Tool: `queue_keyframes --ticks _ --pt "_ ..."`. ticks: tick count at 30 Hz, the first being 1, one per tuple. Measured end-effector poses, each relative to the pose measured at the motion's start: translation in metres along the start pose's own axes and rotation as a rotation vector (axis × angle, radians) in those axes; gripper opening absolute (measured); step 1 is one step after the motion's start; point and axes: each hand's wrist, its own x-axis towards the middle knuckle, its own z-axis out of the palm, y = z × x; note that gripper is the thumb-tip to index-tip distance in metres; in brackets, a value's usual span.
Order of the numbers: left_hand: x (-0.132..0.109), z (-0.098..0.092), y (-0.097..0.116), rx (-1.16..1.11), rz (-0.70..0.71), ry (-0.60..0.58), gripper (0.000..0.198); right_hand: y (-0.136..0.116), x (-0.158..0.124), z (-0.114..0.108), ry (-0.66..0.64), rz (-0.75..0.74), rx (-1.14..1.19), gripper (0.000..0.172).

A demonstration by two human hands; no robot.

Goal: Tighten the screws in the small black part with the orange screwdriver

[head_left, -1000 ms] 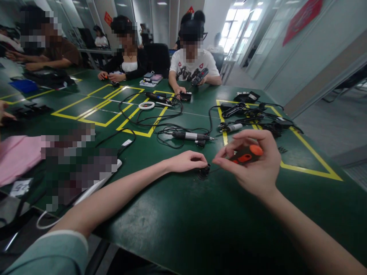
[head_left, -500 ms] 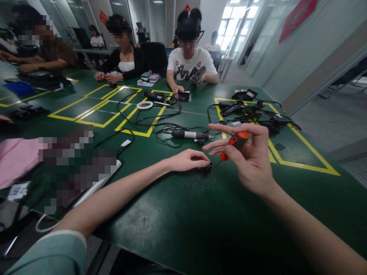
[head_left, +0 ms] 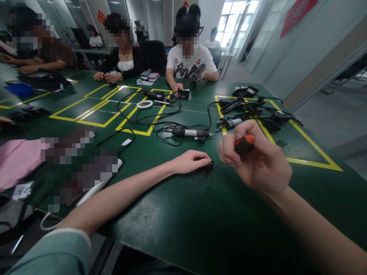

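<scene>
My right hand (head_left: 262,164) is wrapped round an orange and dark screwdriver (head_left: 244,145). Its butt end faces me, and the thin shaft points left and down to a small black part (head_left: 211,164) on the green table. My left hand (head_left: 190,161) lies low over the table, thumb and fingers closed on that part. The part has a small round opening on top; its exact kind is too small to tell. I cannot tell whether the screwdriver's tip touches it.
An electric screwdriver (head_left: 190,133) with coiled black cables lies beyond my hands. More tools and cables (head_left: 252,110) sit at the right inside yellow tape. A white-edged, pixelated device (head_left: 100,185) and pink cloth (head_left: 20,160) lie left. Across the table, a person (head_left: 190,63) holds a drill (head_left: 197,73).
My right hand has curled its extended fingers round the screwdriver handle and moved slightly right and down, turning the handle's end toward me. My left hand stays on the black part.
</scene>
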Motion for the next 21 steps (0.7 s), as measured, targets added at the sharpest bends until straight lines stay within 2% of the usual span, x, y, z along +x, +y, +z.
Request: queue_keyframes --ticks 3,7,14,18,21 --pt "0.000 0.001 -0.001 -0.013 0.008 0.007 0.026 0.000 0.005 -0.003 0.009 0.008 0.007 0.033" --pt "0.001 0.001 -0.004 -0.047 0.018 -0.005 0.027 0.002 0.008 -0.008 -0.017 0.038 0.130 0.037" --pt "0.000 0.000 -0.005 -0.029 0.018 -0.013 0.028 0.006 0.010 -0.010 -0.028 -0.001 0.284 0.028" --pt "0.000 0.000 -0.004 -0.030 0.012 -0.012 0.028 0.006 0.013 -0.015 -0.068 0.054 0.318 0.041" --pt "0.000 -0.002 -0.004 -0.044 0.001 -0.016 0.029 0.006 0.012 -0.019 -0.113 0.081 0.356 0.042"
